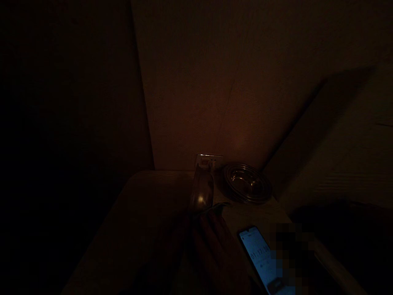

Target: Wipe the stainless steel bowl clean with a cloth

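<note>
The scene is very dark. My right hand (pixel 215 248) is low in the middle, its fingers laid forward over a dark, cloth-like piece (pixel 222 206) whose thin edge sticks out past the fingertips. Just beyond those fingertips stands or lies a shiny, rounded object (pixel 201 190) with a bright glint; its kind is not clear. To the left, my left hand (pixel 173 239) is barely visible close to the same object, and shadow hides its fingers.
A small stack of shiny metal dishes (pixel 245 184) lies at the table's back right. A lit phone (pixel 259 256) showing a timer lies right of my right hand. Behind are a wall outlet (pixel 208 159) with something plugged in and the wall (pixel 196 90). The wooden tabletop (pixel 129 213) has a rounded left corner.
</note>
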`<move>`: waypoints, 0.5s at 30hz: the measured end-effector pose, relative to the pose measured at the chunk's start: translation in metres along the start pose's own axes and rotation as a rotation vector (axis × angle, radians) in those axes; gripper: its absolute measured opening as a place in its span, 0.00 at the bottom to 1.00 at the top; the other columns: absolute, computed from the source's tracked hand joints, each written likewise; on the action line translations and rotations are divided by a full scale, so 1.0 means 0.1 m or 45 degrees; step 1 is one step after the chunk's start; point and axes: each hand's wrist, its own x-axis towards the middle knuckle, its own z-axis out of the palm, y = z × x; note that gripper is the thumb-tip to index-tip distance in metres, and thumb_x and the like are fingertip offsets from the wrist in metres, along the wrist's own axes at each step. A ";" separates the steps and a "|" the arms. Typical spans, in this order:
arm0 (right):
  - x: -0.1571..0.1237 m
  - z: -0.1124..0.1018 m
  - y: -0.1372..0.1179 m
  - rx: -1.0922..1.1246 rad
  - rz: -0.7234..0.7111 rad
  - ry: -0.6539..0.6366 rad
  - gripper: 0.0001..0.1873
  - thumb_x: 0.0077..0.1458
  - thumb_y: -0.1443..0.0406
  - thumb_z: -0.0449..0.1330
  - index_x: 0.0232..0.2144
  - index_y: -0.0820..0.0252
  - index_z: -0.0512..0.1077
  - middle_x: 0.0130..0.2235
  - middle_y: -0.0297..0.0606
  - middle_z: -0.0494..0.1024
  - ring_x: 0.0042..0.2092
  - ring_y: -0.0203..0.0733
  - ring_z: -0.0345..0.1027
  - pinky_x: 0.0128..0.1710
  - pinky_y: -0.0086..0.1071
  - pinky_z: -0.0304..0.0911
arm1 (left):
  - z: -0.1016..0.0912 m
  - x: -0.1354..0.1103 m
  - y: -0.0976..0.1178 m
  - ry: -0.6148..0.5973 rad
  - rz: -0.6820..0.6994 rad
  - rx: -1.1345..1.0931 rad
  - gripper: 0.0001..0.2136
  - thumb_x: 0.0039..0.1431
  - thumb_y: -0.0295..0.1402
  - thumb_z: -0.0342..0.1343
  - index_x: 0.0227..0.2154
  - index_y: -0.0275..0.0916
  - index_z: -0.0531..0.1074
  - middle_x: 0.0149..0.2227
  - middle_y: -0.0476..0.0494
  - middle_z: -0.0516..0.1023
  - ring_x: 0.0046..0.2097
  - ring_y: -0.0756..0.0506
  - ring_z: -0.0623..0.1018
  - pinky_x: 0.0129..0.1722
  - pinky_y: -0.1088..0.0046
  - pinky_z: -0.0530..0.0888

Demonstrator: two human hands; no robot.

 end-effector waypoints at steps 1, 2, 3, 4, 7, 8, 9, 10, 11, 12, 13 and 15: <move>0.00 0.00 0.00 0.006 -0.007 -0.003 0.19 0.62 0.75 0.49 0.49 0.62 0.74 0.56 0.40 0.74 0.67 0.49 0.46 0.60 0.47 0.60 | -0.01 -0.01 0.00 0.003 0.003 0.000 0.13 0.63 0.41 0.54 0.42 0.37 0.75 0.45 0.42 0.78 0.44 0.45 0.78 0.46 0.61 0.75; 0.01 0.00 0.01 0.014 -0.021 -0.011 0.19 0.62 0.74 0.48 0.50 0.62 0.74 0.56 0.40 0.74 0.67 0.49 0.46 0.61 0.47 0.59 | -0.03 -0.02 -0.01 0.007 0.005 0.001 0.13 0.63 0.41 0.53 0.42 0.38 0.74 0.45 0.42 0.78 0.44 0.46 0.78 0.46 0.61 0.75; 0.03 0.00 0.03 0.022 -0.028 -0.023 0.19 0.63 0.74 0.48 0.50 0.62 0.73 0.56 0.41 0.73 0.67 0.49 0.46 0.61 0.48 0.59 | -0.05 -0.02 -0.02 0.014 0.006 0.001 0.13 0.63 0.41 0.53 0.42 0.38 0.74 0.46 0.42 0.77 0.44 0.46 0.78 0.46 0.62 0.75; 0.07 -0.01 0.06 0.031 -0.025 -0.041 0.19 0.63 0.74 0.49 0.51 0.63 0.72 0.57 0.42 0.73 0.67 0.50 0.46 0.61 0.49 0.59 | -0.06 -0.02 -0.02 0.019 0.008 0.001 0.12 0.64 0.41 0.52 0.42 0.39 0.74 0.46 0.42 0.77 0.44 0.46 0.77 0.45 0.63 0.75; 0.23 -0.06 0.14 0.073 0.066 -0.099 0.21 0.62 0.71 0.49 0.56 0.66 0.68 0.60 0.51 0.67 0.66 0.53 0.51 0.59 0.53 0.61 | -0.06 0.03 -0.03 0.033 0.013 -0.007 0.13 0.64 0.41 0.53 0.44 0.37 0.73 0.46 0.42 0.76 0.43 0.46 0.77 0.43 0.63 0.76; 0.28 -0.08 0.16 0.096 0.104 -0.113 0.22 0.62 0.71 0.49 0.57 0.68 0.66 0.61 0.53 0.65 0.66 0.54 0.52 0.58 0.53 0.62 | -0.05 0.06 -0.02 0.036 0.016 -0.012 0.14 0.64 0.41 0.53 0.44 0.37 0.73 0.45 0.42 0.76 0.43 0.46 0.77 0.43 0.63 0.76; 0.32 -0.09 0.16 0.117 0.133 -0.124 0.23 0.62 0.70 0.49 0.58 0.68 0.65 0.62 0.53 0.64 0.65 0.53 0.53 0.58 0.52 0.63 | -0.03 0.08 0.00 0.040 0.019 -0.018 0.14 0.64 0.41 0.53 0.44 0.37 0.73 0.45 0.42 0.77 0.42 0.46 0.77 0.42 0.63 0.76; 0.34 -0.09 0.15 0.128 0.149 -0.124 0.23 0.62 0.70 0.49 0.59 0.69 0.64 0.63 0.53 0.63 0.65 0.53 0.53 0.57 0.51 0.64 | 0.00 0.08 0.03 0.042 0.023 -0.024 0.14 0.64 0.42 0.52 0.44 0.37 0.73 0.45 0.43 0.77 0.42 0.46 0.77 0.42 0.63 0.76; 0.33 -0.09 0.14 0.126 0.150 -0.118 0.23 0.62 0.70 0.48 0.59 0.68 0.64 0.63 0.52 0.63 0.65 0.53 0.52 0.57 0.50 0.65 | 0.03 0.07 0.08 0.044 0.027 -0.031 0.14 0.64 0.42 0.52 0.45 0.38 0.73 0.46 0.42 0.76 0.43 0.46 0.77 0.43 0.64 0.76; 0.30 -0.07 0.11 0.112 0.136 -0.110 0.23 0.62 0.70 0.49 0.58 0.67 0.65 0.63 0.51 0.63 0.66 0.54 0.51 0.56 0.50 0.66 | 0.05 0.03 0.14 0.045 0.030 -0.039 0.14 0.64 0.43 0.52 0.45 0.39 0.73 0.46 0.41 0.76 0.43 0.46 0.77 0.43 0.64 0.76; 0.25 -0.06 0.08 0.090 0.106 -0.092 0.22 0.62 0.70 0.49 0.57 0.65 0.67 0.62 0.48 0.64 0.67 0.55 0.48 0.55 0.50 0.66 | 0.08 -0.03 0.21 0.045 0.036 -0.047 0.15 0.64 0.43 0.51 0.46 0.39 0.73 0.47 0.41 0.76 0.44 0.45 0.77 0.43 0.63 0.76; 0.12 -0.02 0.02 0.053 0.019 -0.058 0.19 0.62 0.71 0.50 0.53 0.62 0.71 0.62 0.42 0.67 0.68 0.55 0.44 0.55 0.49 0.66 | 0.12 -0.23 0.36 0.045 0.040 -0.060 0.16 0.64 0.43 0.51 0.48 0.38 0.72 0.49 0.40 0.75 0.45 0.44 0.77 0.44 0.61 0.76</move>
